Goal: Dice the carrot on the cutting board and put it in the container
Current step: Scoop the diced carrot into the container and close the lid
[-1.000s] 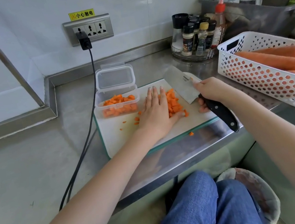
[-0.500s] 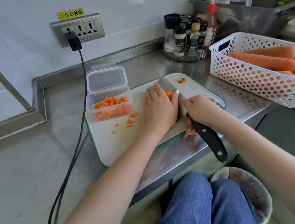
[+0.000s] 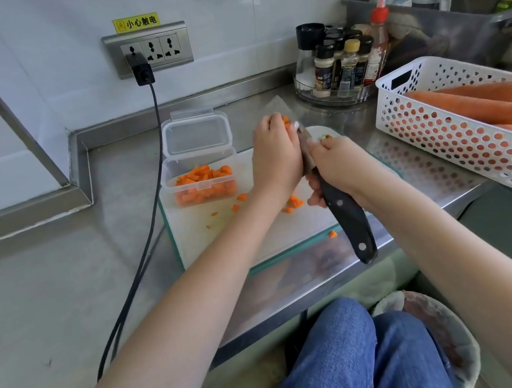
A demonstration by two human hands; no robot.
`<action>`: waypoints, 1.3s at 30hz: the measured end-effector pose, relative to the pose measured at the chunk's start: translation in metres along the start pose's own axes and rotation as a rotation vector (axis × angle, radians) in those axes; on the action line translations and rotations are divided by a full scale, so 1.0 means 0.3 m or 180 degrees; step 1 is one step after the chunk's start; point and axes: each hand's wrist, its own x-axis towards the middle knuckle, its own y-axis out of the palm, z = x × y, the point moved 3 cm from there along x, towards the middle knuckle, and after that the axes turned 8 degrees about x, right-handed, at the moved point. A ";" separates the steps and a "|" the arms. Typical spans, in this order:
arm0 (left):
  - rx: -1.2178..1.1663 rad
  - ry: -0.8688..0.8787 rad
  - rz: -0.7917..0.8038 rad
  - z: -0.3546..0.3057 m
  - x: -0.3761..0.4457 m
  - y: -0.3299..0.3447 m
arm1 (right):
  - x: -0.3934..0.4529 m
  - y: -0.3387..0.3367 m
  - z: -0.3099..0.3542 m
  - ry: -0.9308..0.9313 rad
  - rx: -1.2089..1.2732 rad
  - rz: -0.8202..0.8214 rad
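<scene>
two hands [image 3: 276,159] [image 3: 337,166], one knife [image 3: 345,212], one board [image 3: 207,236], one container [image 3: 203,182], one basket [image 3: 463,136], three sockets [image 3: 152,49]

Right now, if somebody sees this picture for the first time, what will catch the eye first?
Probably the two hands at the centre, above the white cutting board: the left hand presses diced carrot against the blade of the knife, which the right hand holds. Next, the orange: the clear container of carrot cubes left of the hands, and whole carrots in the white basket on the right.
</scene>
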 end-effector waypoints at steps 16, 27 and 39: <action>0.0321 -0.0074 -0.0417 0.295 0.051 -0.243 | 0.078 0.361 0.065 -0.0295 0.0156 0.0506; 0.0832 -0.0389 -0.0230 0.340 0.043 -0.241 | 0.119 0.313 0.038 -0.0068 0.0041 0.0154; -0.0864 -0.0954 -0.0320 0.363 0.070 -0.293 | 0.086 0.254 0.076 0.0081 0.0236 0.0223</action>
